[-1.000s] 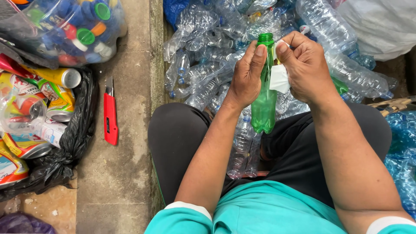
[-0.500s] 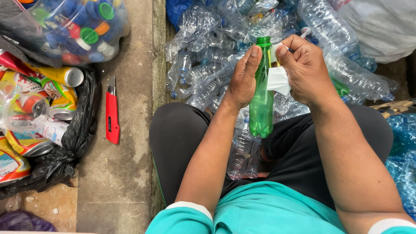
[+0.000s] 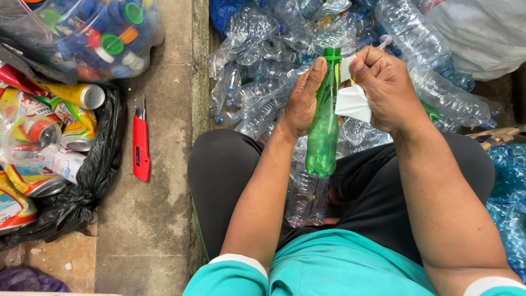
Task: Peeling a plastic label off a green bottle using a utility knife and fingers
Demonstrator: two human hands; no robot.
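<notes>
Sitting nearest the camera: a person in a teal top with white-edged sleeves and black trousers (image 3: 241, 170), both forearms raised over the lap.

Left hand (image 3: 302, 101): clenched around a green plastic bottle (image 3: 323, 131), palm against its left side, fingers pointing up along the neck. The bottle stands nearly upright between the two hands, its green neck ring (image 3: 331, 53) at the top and its base hanging free above the lap.

Right hand (image 3: 386, 87): just right of the bottle, pinching a white label (image 3: 353, 101) that is partly peeled away; the label's inner edge appears to touch the bottle near the neck.

Under the bottle, between the knees: a crushed clear bottle (image 3: 307, 197).

To the left, on the concrete floor (image 3: 164, 219): a red utility knife (image 3: 141, 145), lying lengthwise, well apart from both hands. Further left: a black bag (image 3: 90, 181) holding flattened drink cans (image 3: 33, 142).

Farthest: a heap of clear crushed bottles (image 3: 263, 66) beyond the hands; a clear bag of coloured bottle caps (image 3: 93, 38) top left; a white sack (image 3: 482, 33) top right.
</notes>
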